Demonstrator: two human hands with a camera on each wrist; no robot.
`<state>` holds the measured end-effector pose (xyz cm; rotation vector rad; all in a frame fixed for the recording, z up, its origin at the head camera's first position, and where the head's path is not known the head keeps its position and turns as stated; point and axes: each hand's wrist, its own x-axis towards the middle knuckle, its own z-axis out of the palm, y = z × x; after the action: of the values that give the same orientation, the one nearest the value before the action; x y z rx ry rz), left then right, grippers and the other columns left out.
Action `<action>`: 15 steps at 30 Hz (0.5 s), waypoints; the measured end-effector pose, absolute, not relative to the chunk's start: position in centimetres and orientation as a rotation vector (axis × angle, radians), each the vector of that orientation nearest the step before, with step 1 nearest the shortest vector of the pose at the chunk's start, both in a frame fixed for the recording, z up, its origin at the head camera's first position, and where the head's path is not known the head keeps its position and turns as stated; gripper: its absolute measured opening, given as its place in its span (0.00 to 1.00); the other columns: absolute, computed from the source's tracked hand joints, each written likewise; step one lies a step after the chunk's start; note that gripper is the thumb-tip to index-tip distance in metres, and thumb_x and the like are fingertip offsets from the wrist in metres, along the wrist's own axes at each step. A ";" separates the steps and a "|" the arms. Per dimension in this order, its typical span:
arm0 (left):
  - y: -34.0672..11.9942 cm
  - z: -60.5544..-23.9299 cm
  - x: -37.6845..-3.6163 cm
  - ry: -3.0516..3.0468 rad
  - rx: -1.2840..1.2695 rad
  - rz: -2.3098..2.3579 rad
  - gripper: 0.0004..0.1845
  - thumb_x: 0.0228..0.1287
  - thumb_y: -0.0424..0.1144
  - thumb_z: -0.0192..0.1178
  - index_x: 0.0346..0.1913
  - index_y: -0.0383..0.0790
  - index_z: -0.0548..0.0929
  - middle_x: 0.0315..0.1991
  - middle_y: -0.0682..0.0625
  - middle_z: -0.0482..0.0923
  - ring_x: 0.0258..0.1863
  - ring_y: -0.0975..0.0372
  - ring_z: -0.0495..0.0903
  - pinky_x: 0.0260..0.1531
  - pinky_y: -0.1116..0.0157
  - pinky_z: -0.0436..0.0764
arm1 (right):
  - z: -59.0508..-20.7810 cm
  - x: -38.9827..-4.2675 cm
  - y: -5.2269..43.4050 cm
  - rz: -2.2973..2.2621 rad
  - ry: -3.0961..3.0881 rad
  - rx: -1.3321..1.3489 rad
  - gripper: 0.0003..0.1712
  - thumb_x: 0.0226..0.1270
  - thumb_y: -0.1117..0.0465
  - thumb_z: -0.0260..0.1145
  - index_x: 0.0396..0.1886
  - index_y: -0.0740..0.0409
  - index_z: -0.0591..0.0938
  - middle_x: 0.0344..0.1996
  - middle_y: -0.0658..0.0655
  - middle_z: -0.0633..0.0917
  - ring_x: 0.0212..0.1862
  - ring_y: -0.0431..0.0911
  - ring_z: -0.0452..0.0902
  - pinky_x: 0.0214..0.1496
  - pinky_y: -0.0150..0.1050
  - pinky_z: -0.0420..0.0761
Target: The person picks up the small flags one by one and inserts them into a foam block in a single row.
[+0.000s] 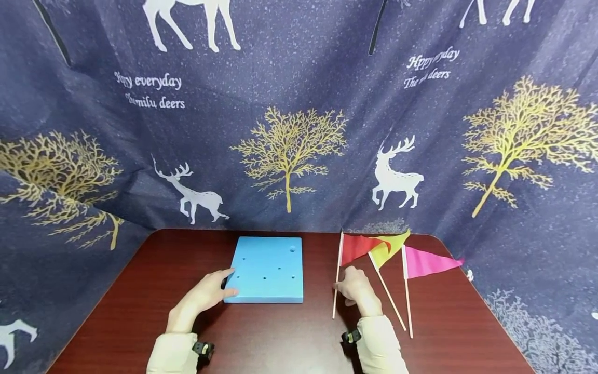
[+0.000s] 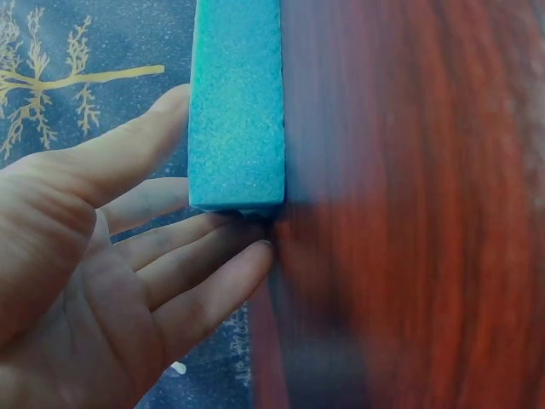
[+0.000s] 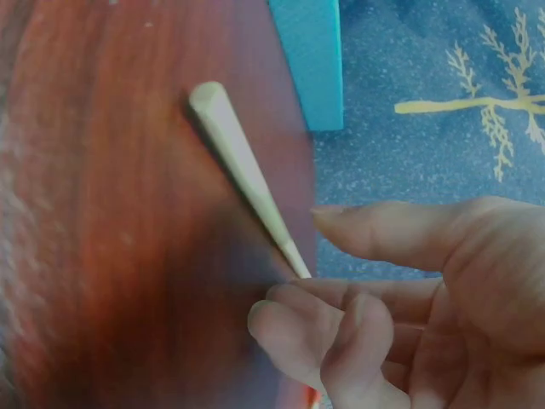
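A light blue foam block (image 1: 267, 254) with several small holes in its top lies flat on the table. My left hand (image 1: 201, 296) is at its near left corner, the fingers nearly straight along the side and the thumb touching the edge. In the left wrist view the end of the block rises beside the thumb and fingertips. On the right, my right hand (image 1: 356, 286) reaches the stick (image 3: 238, 158) of a red pennant flag (image 1: 356, 249). Thumb and index finger stand apart around the stick in the right wrist view, and the other fingers are bent.
Right of the red flag lie a yellow pennant flag (image 1: 388, 249) and a pink pennant flag (image 1: 427, 262), their sticks pointing toward me. The red and yellow cloths overlap. Behind the dark red wooden table (image 1: 289, 332) hangs a blue curtain (image 1: 299, 78) with deer and trees.
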<state>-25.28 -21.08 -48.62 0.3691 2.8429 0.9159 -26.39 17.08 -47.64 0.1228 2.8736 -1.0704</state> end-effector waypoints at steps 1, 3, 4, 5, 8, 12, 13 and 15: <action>-21.1 -48.6 -25.3 2.839 0.367 0.920 0.37 0.62 0.44 0.68 0.69 0.29 0.68 0.65 0.32 0.68 0.65 0.41 0.66 0.59 0.44 0.68 | -47.6 -26.4 17.1 -1.069 2.866 0.139 0.13 0.56 0.66 0.71 0.21 0.64 0.76 0.24 0.65 0.79 0.09 0.46 0.76 0.13 0.37 0.77; -21.1 -48.6 -25.3 2.839 0.356 0.928 0.37 0.61 0.44 0.68 0.69 0.30 0.69 0.65 0.33 0.68 0.64 0.41 0.67 0.58 0.44 0.68 | -47.5 -26.4 17.1 -1.070 2.858 0.162 0.13 0.56 0.66 0.72 0.21 0.65 0.76 0.25 0.67 0.79 0.09 0.46 0.77 0.14 0.37 0.78; -21.1 -48.5 -25.3 2.842 0.357 0.931 0.37 0.61 0.44 0.69 0.68 0.30 0.69 0.65 0.33 0.68 0.64 0.41 0.67 0.58 0.44 0.68 | -47.5 -26.5 17.0 -1.072 2.862 0.163 0.13 0.56 0.66 0.72 0.21 0.65 0.76 0.26 0.67 0.80 0.09 0.46 0.77 0.14 0.37 0.78; -21.1 -48.5 -25.3 2.841 0.345 0.942 0.37 0.61 0.44 0.69 0.69 0.30 0.69 0.65 0.33 0.68 0.64 0.42 0.67 0.58 0.44 0.68 | -47.6 -26.5 17.0 -1.067 2.866 0.155 0.12 0.56 0.66 0.72 0.21 0.65 0.76 0.26 0.68 0.80 0.09 0.46 0.77 0.14 0.37 0.78; -21.2 -48.5 -25.3 2.841 0.348 0.946 0.36 0.61 0.43 0.69 0.69 0.30 0.69 0.65 0.34 0.69 0.63 0.43 0.68 0.58 0.44 0.69 | -47.9 -26.7 17.0 -1.057 2.893 0.135 0.11 0.55 0.68 0.71 0.20 0.65 0.76 0.26 0.68 0.80 0.09 0.47 0.77 0.14 0.38 0.78; -21.1 -48.6 -25.3 2.828 0.326 0.952 0.37 0.60 0.43 0.69 0.68 0.31 0.69 0.65 0.34 0.69 0.57 0.45 0.75 0.56 0.45 0.71 | -48.4 -26.8 17.0 -0.994 2.941 0.116 0.09 0.53 0.69 0.70 0.21 0.64 0.77 0.24 0.65 0.80 0.10 0.47 0.77 0.14 0.37 0.77; -21.2 -48.6 -25.3 2.822 0.321 0.950 0.37 0.60 0.43 0.69 0.68 0.30 0.69 0.64 0.34 0.69 0.54 0.47 0.77 0.55 0.46 0.72 | -48.5 -26.7 17.0 -0.969 2.953 0.118 0.09 0.53 0.69 0.70 0.21 0.64 0.77 0.23 0.65 0.80 0.10 0.46 0.77 0.14 0.37 0.77; -21.2 -48.7 -25.3 2.815 0.308 0.955 0.37 0.59 0.43 0.70 0.68 0.31 0.69 0.64 0.34 0.70 0.54 0.47 0.77 0.55 0.46 0.72 | -48.7 -26.6 17.0 -0.923 2.976 0.124 0.09 0.52 0.67 0.72 0.23 0.65 0.77 0.22 0.64 0.80 0.10 0.46 0.76 0.14 0.37 0.77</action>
<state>-25.33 -21.19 -48.69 0.3080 2.8146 0.9555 -26.56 16.99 -48.65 0.1245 2.9761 -0.9229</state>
